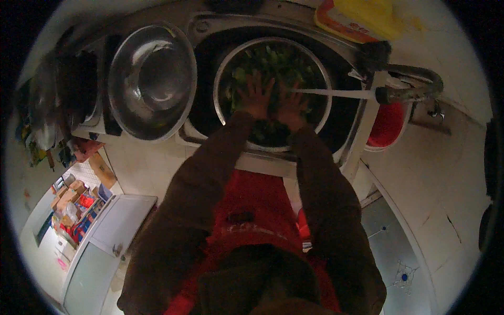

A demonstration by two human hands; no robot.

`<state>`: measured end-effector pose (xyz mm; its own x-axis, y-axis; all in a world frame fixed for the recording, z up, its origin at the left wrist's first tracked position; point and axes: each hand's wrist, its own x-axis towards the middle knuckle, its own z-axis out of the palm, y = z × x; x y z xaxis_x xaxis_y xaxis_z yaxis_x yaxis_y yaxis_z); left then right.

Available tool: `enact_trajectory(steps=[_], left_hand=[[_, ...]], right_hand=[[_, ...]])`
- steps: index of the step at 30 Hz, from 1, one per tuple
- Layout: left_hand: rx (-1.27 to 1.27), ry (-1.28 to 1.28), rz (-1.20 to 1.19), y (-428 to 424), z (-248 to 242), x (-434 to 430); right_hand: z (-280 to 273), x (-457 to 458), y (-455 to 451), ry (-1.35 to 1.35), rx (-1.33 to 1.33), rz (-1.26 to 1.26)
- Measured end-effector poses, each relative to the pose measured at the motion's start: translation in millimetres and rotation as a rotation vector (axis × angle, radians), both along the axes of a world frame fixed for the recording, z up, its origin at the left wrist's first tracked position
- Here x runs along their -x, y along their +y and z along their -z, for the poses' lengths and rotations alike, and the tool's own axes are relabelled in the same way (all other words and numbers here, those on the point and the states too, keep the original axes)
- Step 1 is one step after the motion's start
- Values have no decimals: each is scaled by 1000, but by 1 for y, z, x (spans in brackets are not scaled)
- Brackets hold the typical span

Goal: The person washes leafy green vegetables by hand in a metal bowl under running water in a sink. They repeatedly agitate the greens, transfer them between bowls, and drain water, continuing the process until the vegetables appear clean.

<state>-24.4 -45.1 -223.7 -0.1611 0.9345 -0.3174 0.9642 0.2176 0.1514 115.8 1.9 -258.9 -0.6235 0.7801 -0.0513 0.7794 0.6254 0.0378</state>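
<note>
Both hands are spread flat over leafy greens (271,55) heaped in a large round metal basin (327,84). My left hand (256,96) has its fingers apart on the leaves. Beside it, my right hand (292,108) rests palm down with fingers spread, nearest the water. A stream of water (338,93) runs from the faucet (388,95) at the right and lands by the right fingertips. The basin stands inside a dark sink (346,130). The greens under my palms are hidden.
An overlapping metal bowl (157,78) sits left of the sink on the counter. Right of the sink, behind the faucet, is a red basin (388,124). A yellow and orange package (354,19) lies at the back right. A door (122,216) stands lower left.
</note>
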Motion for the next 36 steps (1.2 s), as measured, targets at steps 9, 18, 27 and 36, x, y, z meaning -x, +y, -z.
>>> enact_trajectory(steps=[9,18,27,36], left_hand=[[256,-925,-294,24,44,66],[-127,-1116,-676,62,-25,72],[239,-813,100,39,-85,80],[119,-733,37,-1,-5,63]], right_hand=[[26,-27,53,996,945,82],[36,28,97,820,847,480],[-97,-15,22,408,560,-179],[4,-24,28,414,586,-265]])
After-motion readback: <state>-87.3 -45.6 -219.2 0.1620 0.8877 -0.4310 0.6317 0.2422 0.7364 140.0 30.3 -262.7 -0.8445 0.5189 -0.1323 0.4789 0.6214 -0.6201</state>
